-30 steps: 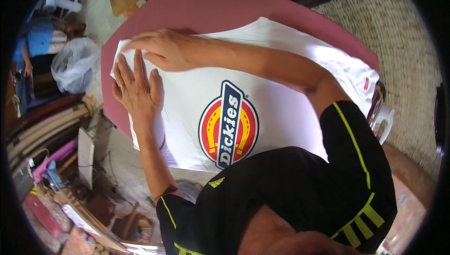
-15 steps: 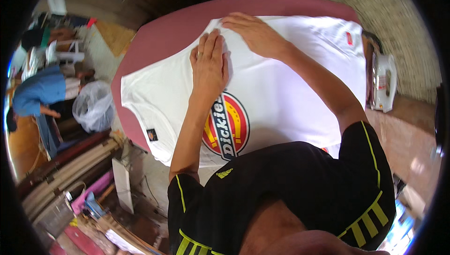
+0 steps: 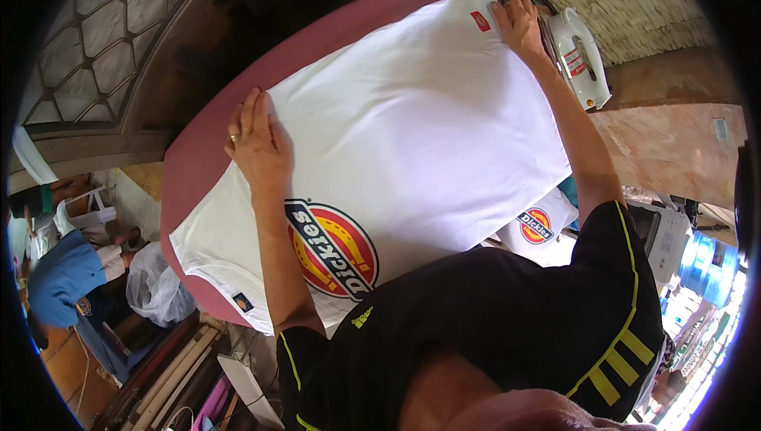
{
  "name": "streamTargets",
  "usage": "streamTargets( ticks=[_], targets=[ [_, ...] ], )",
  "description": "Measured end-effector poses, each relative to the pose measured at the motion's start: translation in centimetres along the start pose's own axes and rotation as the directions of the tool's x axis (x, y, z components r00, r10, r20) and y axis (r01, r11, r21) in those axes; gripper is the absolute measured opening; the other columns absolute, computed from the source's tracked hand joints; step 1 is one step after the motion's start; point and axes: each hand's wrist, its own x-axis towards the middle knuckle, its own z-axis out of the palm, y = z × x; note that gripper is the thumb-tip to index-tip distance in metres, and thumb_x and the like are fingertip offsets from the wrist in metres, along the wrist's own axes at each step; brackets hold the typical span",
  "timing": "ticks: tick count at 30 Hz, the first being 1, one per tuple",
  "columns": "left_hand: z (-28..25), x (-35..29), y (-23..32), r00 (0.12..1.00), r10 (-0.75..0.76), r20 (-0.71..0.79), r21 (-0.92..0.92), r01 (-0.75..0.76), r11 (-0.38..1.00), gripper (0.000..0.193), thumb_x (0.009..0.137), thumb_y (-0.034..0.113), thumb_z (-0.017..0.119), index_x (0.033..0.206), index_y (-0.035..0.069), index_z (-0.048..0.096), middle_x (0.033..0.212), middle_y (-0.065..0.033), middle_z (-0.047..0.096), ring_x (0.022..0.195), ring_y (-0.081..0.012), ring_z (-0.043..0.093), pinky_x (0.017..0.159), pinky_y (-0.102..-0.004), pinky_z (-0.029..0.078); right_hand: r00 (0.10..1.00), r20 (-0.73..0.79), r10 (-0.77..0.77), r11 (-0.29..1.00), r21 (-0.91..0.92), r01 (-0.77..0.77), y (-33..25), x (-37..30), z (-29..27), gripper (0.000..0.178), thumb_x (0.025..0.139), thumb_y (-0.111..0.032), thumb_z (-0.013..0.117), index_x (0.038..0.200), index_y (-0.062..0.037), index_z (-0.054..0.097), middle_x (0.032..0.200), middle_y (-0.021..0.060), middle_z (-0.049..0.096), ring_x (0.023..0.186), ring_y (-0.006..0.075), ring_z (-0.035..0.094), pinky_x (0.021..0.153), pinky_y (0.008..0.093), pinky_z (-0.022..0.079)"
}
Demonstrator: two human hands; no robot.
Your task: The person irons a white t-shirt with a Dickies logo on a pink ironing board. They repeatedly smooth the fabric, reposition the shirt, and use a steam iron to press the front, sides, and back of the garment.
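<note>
A white T-shirt (image 3: 412,130) lies spread over a maroon padded board (image 3: 210,134), with a round red, yellow and black print near its neck end. My left hand (image 3: 261,150), with a ring on one finger, rests open on the shirt's far edge near the sleeve, fingers stretched out. At the far right corner, my right hand (image 3: 523,28) touches the hem beside a small red label (image 3: 480,20), its fingers apart. A white iron (image 3: 577,59) stands just right of that hand, at the board's end.
Another white printed cloth (image 3: 539,225) lies below the board's right side. A person in a blue shirt (image 3: 63,280) bends at the left, near a clear plastic bag (image 3: 157,284). Long boards (image 3: 178,375) lie at lower left. A dark metal grille door (image 3: 103,43) stands beyond the board.
My hands have moved apart from the shirt's far edge. The right went to the hem corner by the iron; the left stays near the sleeve. The view has turned to the right.
</note>
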Motion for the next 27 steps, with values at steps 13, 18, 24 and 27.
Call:
streamTargets(
  ticks=[13, 18, 24, 27],
  targets=[
    [0.7, 1.8, -2.1, 0.973, -0.041, -0.229, -0.182, -0.001, 0.983, 0.012, 0.093, 0.013, 0.058, 0.101, 0.005, 0.064, 0.097, -0.0151, 0.058, 0.092, -0.0340, 0.054, 0.083, -0.0458, 0.044, 0.940, 0.082, 0.330, 0.921, 0.189, -0.340, 6.1, 2.9, 5.6, 0.032, 0.090, -0.033, 0.068, 0.107, -0.0063, 0.070, 0.106, 0.0163, 0.065, 0.095, 0.0273, 0.064, 0.087, 0.0373, 0.050],
    [1.0, 1.3, -3.3, 0.976, -0.051, -0.210, -0.127, 0.025, 0.992, 0.015, 0.090, 0.015, 0.061, 0.102, 0.007, 0.064, 0.098, -0.0151, 0.059, 0.090, -0.0344, 0.055, 0.081, -0.0458, 0.044, 0.914, 0.173, 0.367, 0.898, 0.192, -0.397, 3.1, 3.0, 5.7, 0.025, 0.088, -0.021, 0.064, 0.105, -0.0020, 0.067, 0.102, 0.0193, 0.068, 0.095, 0.0331, 0.065, 0.084, 0.0417, 0.051],
    [1.5, 2.9, -1.3, 0.955, -0.029, -0.296, 0.061, 0.049, 0.997, 0.025, 0.084, 0.016, 0.068, 0.108, 0.012, 0.067, 0.102, -0.0135, 0.060, 0.097, -0.0350, 0.057, 0.083, -0.0463, 0.046, 0.934, 0.270, 0.234, 0.949, 0.146, -0.280, 5.4, 5.6, 7.8, 0.026, 0.085, -0.028, 0.067, 0.090, -0.0028, 0.069, 0.082, 0.0189, 0.069, 0.078, 0.0354, 0.066, 0.070, 0.0423, 0.053],
    [4.3, 6.6, 10.9, 0.932, 0.254, -0.257, -0.191, -0.307, 0.932, 0.028, 0.086, 0.016, 0.069, 0.113, 0.012, 0.066, 0.113, -0.0145, 0.061, 0.109, -0.0353, 0.055, 0.094, -0.0491, 0.043, 0.903, 0.408, -0.137, 0.943, -0.224, 0.244, 10.7, 8.5, 10.1, 0.029, 0.087, -0.031, 0.063, 0.088, -0.0027, 0.070, 0.082, 0.0194, 0.070, 0.080, 0.0362, 0.067, 0.072, 0.0445, 0.054]
  ],
)
